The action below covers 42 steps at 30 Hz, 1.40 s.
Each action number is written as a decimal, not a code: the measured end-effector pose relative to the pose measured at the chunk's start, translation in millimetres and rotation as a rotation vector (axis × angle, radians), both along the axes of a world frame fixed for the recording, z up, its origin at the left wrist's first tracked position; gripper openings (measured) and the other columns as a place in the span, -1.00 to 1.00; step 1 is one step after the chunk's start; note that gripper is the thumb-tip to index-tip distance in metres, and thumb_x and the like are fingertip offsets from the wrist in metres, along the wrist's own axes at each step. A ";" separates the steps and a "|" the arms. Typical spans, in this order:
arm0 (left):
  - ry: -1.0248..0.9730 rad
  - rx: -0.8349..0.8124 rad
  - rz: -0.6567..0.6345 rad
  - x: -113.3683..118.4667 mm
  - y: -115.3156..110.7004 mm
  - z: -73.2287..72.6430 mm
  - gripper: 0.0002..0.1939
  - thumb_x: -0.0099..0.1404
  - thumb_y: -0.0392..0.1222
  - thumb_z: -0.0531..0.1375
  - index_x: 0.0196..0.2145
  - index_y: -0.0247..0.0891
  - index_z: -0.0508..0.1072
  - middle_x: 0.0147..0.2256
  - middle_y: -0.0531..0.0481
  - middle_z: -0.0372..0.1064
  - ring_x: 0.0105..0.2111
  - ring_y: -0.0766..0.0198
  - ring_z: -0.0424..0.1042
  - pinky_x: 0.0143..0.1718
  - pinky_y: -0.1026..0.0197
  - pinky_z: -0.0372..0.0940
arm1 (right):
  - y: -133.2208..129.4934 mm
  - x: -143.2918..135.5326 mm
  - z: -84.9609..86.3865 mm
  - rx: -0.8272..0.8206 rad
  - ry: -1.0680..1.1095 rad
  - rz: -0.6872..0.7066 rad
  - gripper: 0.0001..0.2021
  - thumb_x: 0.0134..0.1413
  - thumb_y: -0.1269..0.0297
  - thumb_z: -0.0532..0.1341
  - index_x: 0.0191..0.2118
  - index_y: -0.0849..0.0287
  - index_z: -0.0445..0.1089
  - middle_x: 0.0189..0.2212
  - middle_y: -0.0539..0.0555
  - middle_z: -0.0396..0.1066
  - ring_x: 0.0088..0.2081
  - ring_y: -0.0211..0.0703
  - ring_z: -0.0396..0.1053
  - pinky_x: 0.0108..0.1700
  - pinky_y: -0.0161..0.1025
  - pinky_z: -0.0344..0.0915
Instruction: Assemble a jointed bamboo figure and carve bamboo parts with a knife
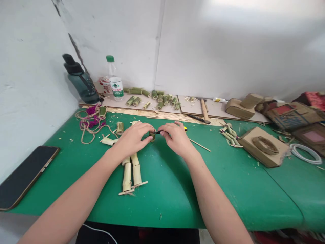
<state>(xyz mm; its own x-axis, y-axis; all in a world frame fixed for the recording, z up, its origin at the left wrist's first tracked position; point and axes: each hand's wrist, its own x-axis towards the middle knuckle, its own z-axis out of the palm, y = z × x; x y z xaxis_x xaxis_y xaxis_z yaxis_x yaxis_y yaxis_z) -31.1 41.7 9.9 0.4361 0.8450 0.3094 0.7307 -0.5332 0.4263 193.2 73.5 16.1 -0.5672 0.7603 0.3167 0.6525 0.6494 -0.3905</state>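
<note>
My left hand [134, 138] grips a short bamboo piece [152, 136] between thumb and fingers, above the green table. My right hand [177, 137] is closed on a slim black tool [158, 132], whose tip meets the bamboo piece. Its exact kind is hidden by the fingers. Under and below my left wrist lies a jointed figure of bamboo tubes [127, 176], with thin sticks across its lower ends; my forearm covers part of it. Just left of that hand stands a bamboo section [120, 128].
Twine with purple threads [91, 122] lies left, near a phone [27, 174]. Several bamboo pieces [160, 99], a hammer [204, 110] and two bottles, one clear [116, 84], one dark [82, 83], line the back. A smaller bamboo figure [230, 135] and cardboard block [264, 145] occupy the right.
</note>
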 end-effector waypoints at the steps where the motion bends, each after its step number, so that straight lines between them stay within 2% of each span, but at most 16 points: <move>1: -0.002 0.002 0.005 0.0 -0.1 0.1 -0.78 0.45 -0.15 0.14 0.01 -0.14 0.45 0.09 -0.03 0.50 0.11 0.07 0.45 0.33 -0.13 0.14 | 0.1 0.0 -0.1 0.000 0.002 -0.006 -0.76 0.31 0.47 0.12 -0.10 0.06 0.51 -0.17 0.07 0.59 -0.08 -0.03 0.46 0.24 0.08 -0.01; 9: -0.007 -0.005 0.041 0.1 -0.6 0.1 -0.85 0.41 -0.20 0.17 -0.07 -0.16 0.41 0.05 -0.04 0.51 0.07 0.03 0.44 0.14 -0.08 0.31 | 0.5 -2.2 -2.2 0.007 0.015 -0.037 -0.76 0.31 0.48 0.12 -0.11 0.07 0.51 -0.16 0.07 0.59 -0.05 -0.02 0.47 0.22 0.06 0.00; 18: -0.011 0.001 0.037 0.4 -0.5 1.6 -0.85 0.40 -0.21 0.18 -0.08 -0.17 0.44 0.02 -0.03 0.54 0.05 0.04 0.44 0.12 -0.08 0.33 | -0.9 -3.7 -0.9 -0.008 -0.002 -0.033 -0.76 0.31 0.48 0.13 -0.11 0.07 0.51 -0.19 0.07 0.59 -0.08 -0.03 0.46 0.20 0.04 0.02; 28: -0.024 -0.011 0.024 -1.3 0.3 1.3 -0.73 0.42 -0.19 0.17 0.04 -0.14 0.52 0.06 0.01 0.56 0.09 0.10 0.49 0.17 -0.06 0.35 | -1.2 -1.9 0.4 -0.009 -0.010 -0.010 -0.76 0.31 0.47 0.13 -0.10 0.07 0.52 -0.16 0.06 0.60 -0.10 -0.04 0.45 0.16 0.00 0.03; 36: -0.025 -0.002 0.019 -1.5 0.9 0.5 -0.74 0.41 -0.19 0.18 0.01 -0.12 0.54 0.08 0.05 0.56 0.11 0.12 0.51 0.24 -0.05 0.31 | -3.9 -2.4 4.5 -0.041 -0.050 -0.037 -0.74 0.32 0.47 0.11 -0.10 0.07 0.53 -0.18 0.05 0.60 -0.13 -0.05 0.47 0.08 -0.03 0.04; 42: 0.005 0.006 0.021 0.3 -1.1 0.7 -0.73 0.42 -0.19 0.16 0.02 -0.10 0.55 0.12 0.04 0.54 0.12 0.12 0.51 0.20 -0.02 0.35 | -5.5 -2.1 6.6 -0.035 -0.051 -0.023 -0.74 0.33 0.47 0.11 -0.10 0.08 0.53 -0.17 0.05 0.61 -0.13 -0.05 0.48 0.05 -0.06 0.04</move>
<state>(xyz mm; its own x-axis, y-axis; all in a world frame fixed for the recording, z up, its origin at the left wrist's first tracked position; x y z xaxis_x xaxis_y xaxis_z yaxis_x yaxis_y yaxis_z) -30.8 40.6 10.5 0.4199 0.8522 0.3122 0.7438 -0.5202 0.4197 191.2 68.0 22.7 -0.5639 0.7835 0.2612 0.6867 0.6205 -0.3786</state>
